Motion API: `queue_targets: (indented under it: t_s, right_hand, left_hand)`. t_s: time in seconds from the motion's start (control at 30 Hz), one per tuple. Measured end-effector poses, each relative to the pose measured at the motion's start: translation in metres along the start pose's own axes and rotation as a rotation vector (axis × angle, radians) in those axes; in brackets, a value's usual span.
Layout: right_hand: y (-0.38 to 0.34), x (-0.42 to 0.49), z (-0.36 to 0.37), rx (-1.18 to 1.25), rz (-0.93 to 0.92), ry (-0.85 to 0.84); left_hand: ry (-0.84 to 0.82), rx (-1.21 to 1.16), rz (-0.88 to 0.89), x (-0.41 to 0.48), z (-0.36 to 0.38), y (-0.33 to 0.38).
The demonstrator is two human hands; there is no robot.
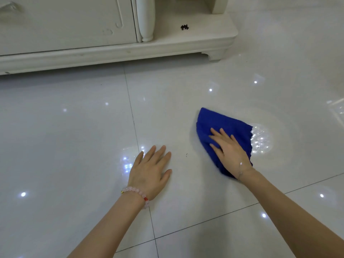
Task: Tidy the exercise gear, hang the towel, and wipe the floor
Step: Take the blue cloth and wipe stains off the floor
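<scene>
On the tiled floor (pixel 74 146), flat right hand (pixel 230 151) presses blue cloth (pixel 219 121); left hand (pixel 150 168) rests spread.

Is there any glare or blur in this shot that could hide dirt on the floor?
Head view: the glossy floor throws back pinpoint lights, with a bright patch beside the blue cloth and another by the left hand; the cloth's edges under the right hand look slightly blurred; the cabinet base bows from the wide lens.

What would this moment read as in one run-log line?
step: floor wipe | right hand: pressing flat on blue cloth | left hand: flat on floor | nearby: white cabinet
</scene>
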State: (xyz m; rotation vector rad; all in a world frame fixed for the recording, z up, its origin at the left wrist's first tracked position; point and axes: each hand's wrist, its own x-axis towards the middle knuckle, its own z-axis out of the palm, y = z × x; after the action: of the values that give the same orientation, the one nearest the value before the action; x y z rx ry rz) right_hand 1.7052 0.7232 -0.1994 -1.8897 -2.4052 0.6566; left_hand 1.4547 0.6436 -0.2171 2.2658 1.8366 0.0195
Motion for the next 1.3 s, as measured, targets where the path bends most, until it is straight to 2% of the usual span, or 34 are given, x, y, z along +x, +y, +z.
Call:
queue_targets:
  t_s: [0.13,0.27,0.43,0.57,0.67,0.8,0.97,1.13,1.3]
  right_hand:
    - [-0.016,0.032,-0.003,0.029,0.127,0.03]
    - [-0.032,0.038,0.003,-0.052,0.034,-0.012]
    - [-0.03,0.005,0.013,-0.105,-0.113,-0.057]
    - [-0.006,-0.008,0.005,-0.089,-0.041,-0.023]
    - [0.007,-0.007,-0.003,0.016,0.118,0.041]
    - [0.003,-0.01,-0.012,0.2,0.206,0.083]
    - [-0.014,-0.021,-0.032,0.453,0.391,0.271]
    - [-0.021,-0.053,-0.103,0.814,0.583,0.345]
    - [-0.05,-0.109,-0.224,0.976,0.641,0.417]
  left_hand:
    - [-0.025,0.013,0.008,0.001,0.0,0.001]
    - [-0.032,0.03,0.023,0.001,-0.002,-0.001]
    - [-0.044,-0.01,0.019,0.0,-0.004,-0.002]
    - [-0.082,-0.046,-0.002,0.0,-0.008,-0.001]
    - [-0.112,-0.114,-0.011,0.0,-0.008,0.001]
    - [-0.116,-0.112,-0.01,-0.001,-0.008,0.0]
    - [-0.154,-0.123,-0.006,-0.001,-0.03,-0.004]
    - [0.024,-0.127,0.035,-0.016,-0.12,0.005]
    - [0.097,-0.117,0.039,-0.036,-0.244,0.035]
